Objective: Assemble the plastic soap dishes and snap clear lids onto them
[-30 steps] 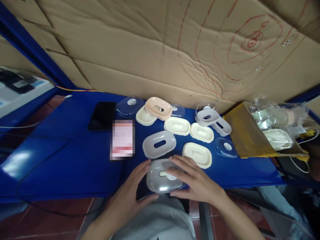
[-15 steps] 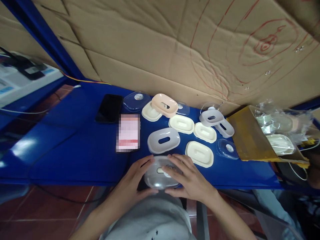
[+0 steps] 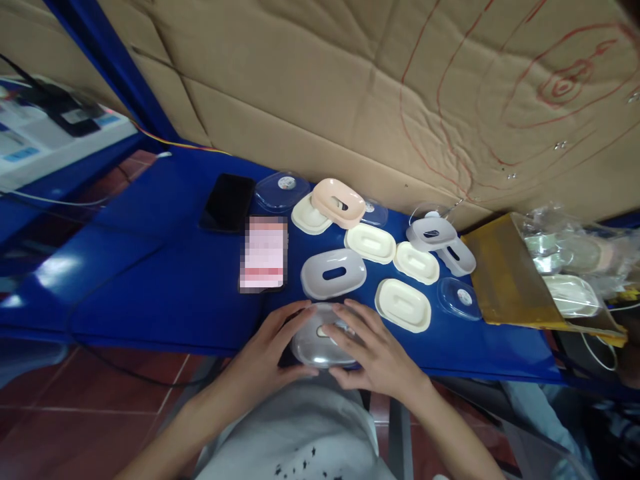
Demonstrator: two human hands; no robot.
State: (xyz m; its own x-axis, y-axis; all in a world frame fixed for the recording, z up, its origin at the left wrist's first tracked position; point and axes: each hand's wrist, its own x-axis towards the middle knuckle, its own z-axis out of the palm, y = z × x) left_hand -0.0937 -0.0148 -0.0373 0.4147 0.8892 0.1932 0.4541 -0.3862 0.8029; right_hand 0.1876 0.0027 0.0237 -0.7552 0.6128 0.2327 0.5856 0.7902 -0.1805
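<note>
At the worktop's (image 3: 165, 287) six o'clock edge, my left hand (image 3: 273, 345) and right hand (image 3: 375, 350) clasp the clear-lidded grey oval dish (image 3: 317, 351) from nine and three, best held by those ends since it looks light, stiff and slippery.

Two phones (image 3: 227, 203), four grey dishes (image 3: 313, 277), perhaps five lids (image 3: 453, 301)
</note>
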